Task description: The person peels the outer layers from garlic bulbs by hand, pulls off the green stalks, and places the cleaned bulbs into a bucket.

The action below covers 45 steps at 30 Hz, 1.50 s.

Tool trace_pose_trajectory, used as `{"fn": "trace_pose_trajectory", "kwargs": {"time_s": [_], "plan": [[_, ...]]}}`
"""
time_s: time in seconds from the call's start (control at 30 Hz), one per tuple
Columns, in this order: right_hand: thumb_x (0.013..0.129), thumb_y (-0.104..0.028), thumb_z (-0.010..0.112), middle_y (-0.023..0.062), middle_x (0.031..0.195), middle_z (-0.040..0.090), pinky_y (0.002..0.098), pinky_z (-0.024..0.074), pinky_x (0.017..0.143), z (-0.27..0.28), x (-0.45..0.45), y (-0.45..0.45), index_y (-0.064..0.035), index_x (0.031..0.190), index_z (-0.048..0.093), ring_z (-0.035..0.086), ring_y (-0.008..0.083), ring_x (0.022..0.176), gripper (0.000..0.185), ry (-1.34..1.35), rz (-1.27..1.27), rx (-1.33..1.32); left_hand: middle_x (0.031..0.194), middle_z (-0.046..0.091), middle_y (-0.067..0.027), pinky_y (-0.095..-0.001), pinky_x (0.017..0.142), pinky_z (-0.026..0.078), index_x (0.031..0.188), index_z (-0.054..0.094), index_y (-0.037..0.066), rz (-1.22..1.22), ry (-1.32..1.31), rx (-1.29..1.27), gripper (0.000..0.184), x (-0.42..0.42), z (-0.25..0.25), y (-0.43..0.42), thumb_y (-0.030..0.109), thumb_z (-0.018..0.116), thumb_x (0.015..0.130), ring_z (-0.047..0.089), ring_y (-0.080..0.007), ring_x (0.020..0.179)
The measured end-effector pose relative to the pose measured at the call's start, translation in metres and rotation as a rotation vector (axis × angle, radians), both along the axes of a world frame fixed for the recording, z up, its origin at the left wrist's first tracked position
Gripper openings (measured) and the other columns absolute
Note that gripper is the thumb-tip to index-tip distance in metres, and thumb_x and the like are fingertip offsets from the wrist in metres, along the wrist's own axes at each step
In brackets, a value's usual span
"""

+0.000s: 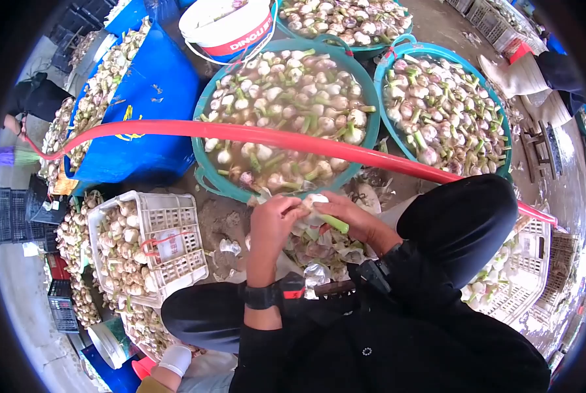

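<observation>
Left hand point(274, 219) and right hand point(353, 217) pinch one pale garlic bulb point(315, 200) between them, its green stem point(335, 224) angled back toward the person's lap. Loose peelings point(319, 254) lie below. Just ahead stands a teal tub point(373, 114) of garlic in murky water, a red hose point(273, 135) stretched across it, a white bucket point(224, 33) by its far rim.

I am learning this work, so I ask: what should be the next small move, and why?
Probably the left hand should pull skin from the bulb while the right hand steadies it: both hands' fingers already hold it, above a heap of loose skins.
</observation>
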State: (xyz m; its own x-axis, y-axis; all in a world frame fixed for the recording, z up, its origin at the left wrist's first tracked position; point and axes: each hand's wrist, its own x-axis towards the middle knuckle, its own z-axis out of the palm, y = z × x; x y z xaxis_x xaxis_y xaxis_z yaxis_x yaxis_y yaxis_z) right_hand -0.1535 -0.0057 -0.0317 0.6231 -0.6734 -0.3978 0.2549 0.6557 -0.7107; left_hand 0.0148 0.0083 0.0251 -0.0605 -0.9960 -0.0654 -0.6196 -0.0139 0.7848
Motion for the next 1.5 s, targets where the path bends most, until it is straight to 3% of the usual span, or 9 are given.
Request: {"fn": "trace_pose_trajectory", "kwargs": {"time_s": [0.43,0.63,0.8,0.87,0.97,1.03,1.23,1.4,1.5], "plan": [[0.073,-0.015,0.061,0.0058,0.094,0.054,0.0258,0.0446,0.068,-0.005,-0.005,0.000,-0.0019,0.106,0.045,0.056,0.0146,0.080,0.038,0.096,0.150,-0.267,0.070,0.054,-0.0118,-0.0422,0.056,0.043,0.074,0.056,0.008,-0.031,-0.423,-0.252,0.007,0.009,-0.038,-0.008,0.014,0.052,0.075,0.056,-0.0308,0.064],[0.066,-0.001,0.067,0.0034,0.103,0.052,0.0253,0.0433,0.075,-0.015,-0.003,0.003,-0.0048,0.114,0.045,0.051,0.0105,0.091,0.053,0.143,0.145,-0.392,0.074,0.059,-0.0127,-0.0391,0.060,0.045,0.079,0.059,0.003,0.118,-0.841,0.110,0.012,0.050,-0.038,-0.005,0.012,0.057,0.073,0.058,-0.0304,0.068],[0.063,0.003,0.066,0.0023,0.104,0.051,0.0252,0.0435,0.078,-0.006,0.000,0.003,-0.0051,0.109,0.050,0.051,0.0107,0.095,0.050,0.447,0.130,-0.533,0.075,0.062,-0.0120,-0.0338,0.061,0.046,0.088,0.062,0.006,-0.006,0.240,0.148,0.018,0.012,-0.011,0.008,0.014,0.060,0.071,0.060,-0.0287,0.067],[0.061,0.004,0.066,0.0019,0.103,0.051,0.0253,0.0436,0.079,-0.004,0.002,0.003,-0.0053,0.108,0.051,0.051,0.0107,0.096,0.050,0.489,0.119,-0.595,0.071,0.060,-0.0101,-0.0305,0.057,0.046,0.086,0.061,0.004,0.095,0.110,0.085,0.016,0.008,-0.032,0.006,0.011,0.059,0.073,0.058,-0.0213,0.063],[0.061,-0.004,0.070,0.0034,0.093,0.052,0.0255,0.0438,0.069,-0.001,0.006,0.009,-0.0069,0.103,0.054,0.052,0.0112,0.084,0.046,0.217,-0.009,-0.675,0.065,0.059,-0.0072,-0.0251,0.049,0.046,0.085,0.061,0.002,0.214,-0.236,-0.244,0.012,0.031,-0.069,0.001,0.008,0.056,0.076,0.056,-0.0105,0.053],[0.063,0.000,0.069,0.0031,0.095,0.053,0.0246,0.0442,0.071,0.007,0.007,0.008,-0.0069,0.105,0.051,0.052,0.0113,0.087,0.047,0.036,-0.047,-0.372,0.066,0.059,-0.0093,-0.0271,0.052,0.047,0.085,0.061,0.002,0.489,0.094,0.149,0.013,0.044,-0.068,-0.004,0.008,0.055,0.075,0.058,-0.0147,0.053],[0.073,-0.013,0.063,0.0143,0.103,0.055,0.0219,0.0450,0.050,0.075,-0.025,-0.007,-0.0060,0.101,0.047,0.061,0.0193,0.077,0.034,-0.299,-0.195,-0.230,0.082,0.061,-0.0103,-0.0421,0.075,0.046,0.096,0.062,0.017,0.050,-0.544,0.026,0.024,0.060,-0.087,-0.055,0.013,0.059,0.072,0.058,-0.0308,0.082],[0.085,-0.029,0.046,0.0159,0.109,0.051,0.0292,0.0480,0.069,0.152,-0.198,0.003,-0.0033,0.118,0.040,0.054,0.0218,0.091,0.043,-0.014,-0.843,-0.676,0.102,0.053,-0.0094,-0.0431,0.082,0.041,0.089,0.065,0.020,-0.126,-0.715,0.165,0.017,0.039,-0.149,-0.084,0.018,0.055,0.075,0.046,-0.0299,0.103],[0.082,-0.031,0.051,0.0106,0.107,0.053,0.0230,0.0421,0.066,0.184,-0.301,0.056,-0.0111,0.107,0.049,0.053,0.0156,0.087,0.032,0.778,-1.127,-0.633,0.089,0.058,-0.0064,-0.0427,0.079,0.044,0.087,0.066,0.024,-0.143,-0.825,0.114,0.026,0.034,-0.140,-0.092,0.010,0.061,0.066,0.054,-0.0294,0.092]]}}
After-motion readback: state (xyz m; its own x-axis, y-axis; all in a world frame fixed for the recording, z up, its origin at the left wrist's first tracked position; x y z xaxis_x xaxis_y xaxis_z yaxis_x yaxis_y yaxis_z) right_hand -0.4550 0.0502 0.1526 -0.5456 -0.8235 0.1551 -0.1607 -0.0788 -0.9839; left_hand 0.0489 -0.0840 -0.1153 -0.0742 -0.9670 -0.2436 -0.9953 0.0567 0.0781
